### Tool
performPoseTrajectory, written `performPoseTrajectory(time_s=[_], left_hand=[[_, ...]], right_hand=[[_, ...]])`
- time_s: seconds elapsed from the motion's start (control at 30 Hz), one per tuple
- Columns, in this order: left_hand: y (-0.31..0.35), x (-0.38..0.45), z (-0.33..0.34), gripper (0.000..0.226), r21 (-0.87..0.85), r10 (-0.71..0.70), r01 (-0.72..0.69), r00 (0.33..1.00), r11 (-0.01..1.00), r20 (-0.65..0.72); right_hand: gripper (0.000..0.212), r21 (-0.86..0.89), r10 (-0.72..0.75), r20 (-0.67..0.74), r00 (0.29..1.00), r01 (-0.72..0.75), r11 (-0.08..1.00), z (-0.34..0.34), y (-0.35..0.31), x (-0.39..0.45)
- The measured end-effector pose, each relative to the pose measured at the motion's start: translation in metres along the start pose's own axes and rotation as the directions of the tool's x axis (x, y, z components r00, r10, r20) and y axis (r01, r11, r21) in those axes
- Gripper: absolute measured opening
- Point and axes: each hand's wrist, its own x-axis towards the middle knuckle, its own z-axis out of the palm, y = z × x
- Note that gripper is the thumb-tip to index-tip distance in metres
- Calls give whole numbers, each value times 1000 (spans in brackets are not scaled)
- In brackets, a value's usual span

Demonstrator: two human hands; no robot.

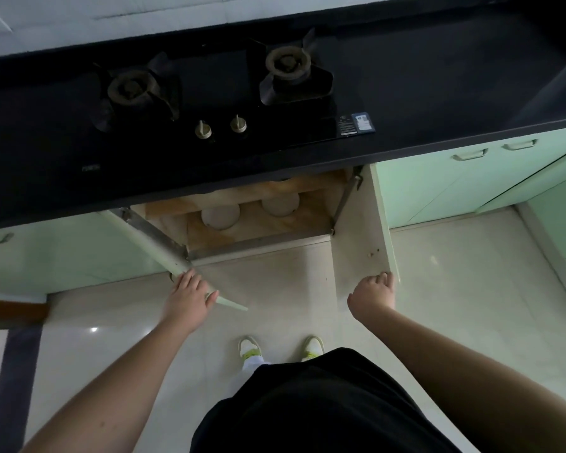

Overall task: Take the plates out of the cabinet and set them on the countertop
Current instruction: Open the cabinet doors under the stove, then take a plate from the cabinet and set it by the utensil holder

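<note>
Below the black countertop [438, 93] a cabinet stands with both doors swung out. Inside, on a wooden shelf, lie white round plates: one plate [220, 216] at left, another plate [280, 204] at right, and a third plate [280, 182] partly hidden under the counter's edge. My left hand [190, 294] grips the edge of the left door [173, 256]. My right hand [375, 295] holds the lower edge of the right door [360, 230].
A two-burner gas hob [209, 103] with two knobs is set into the countertop straight above the cabinet. Pale green cabinet doors [438, 188] with handles run to the right and left. My feet in white shoes stand on the tiled floor [285, 289].
</note>
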Motion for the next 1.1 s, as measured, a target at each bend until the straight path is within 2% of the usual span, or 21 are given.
performPoseTrajectory(time_s=[0.1,0.2,0.33,0.47,0.67,0.77,1.1], left_hand=[[-2,-6,-1,58,5,-39,39,998,999,52],[-9,-15,1,61,41,-41,38,996,998,77],[-25,-38,2,83,-41,23,-23,1000,999,-13],[-49,-68,13,70,4,48,-48,998,999,-31],[-110,-104,31,56,-85,-24,19,998,996,-58],[-138,-117,37,50,-74,-58,56,998,996,-21],[-194,-159,42,45,-25,-258,258,966,966,10]], right_hand=[[60,65,-39,-35,999,41,997,-11,-4,3],[56,95,-148,-131,980,161,982,-27,-18,1],[54,129,-293,-253,922,332,934,-50,-57,-9],[59,167,-383,-339,859,456,874,-71,-109,-29],[61,115,-453,-425,784,543,832,-97,-182,-69],[61,78,-481,-447,754,568,819,-106,-208,-85],[63,28,-544,-443,713,617,786,-120,-262,-128]])
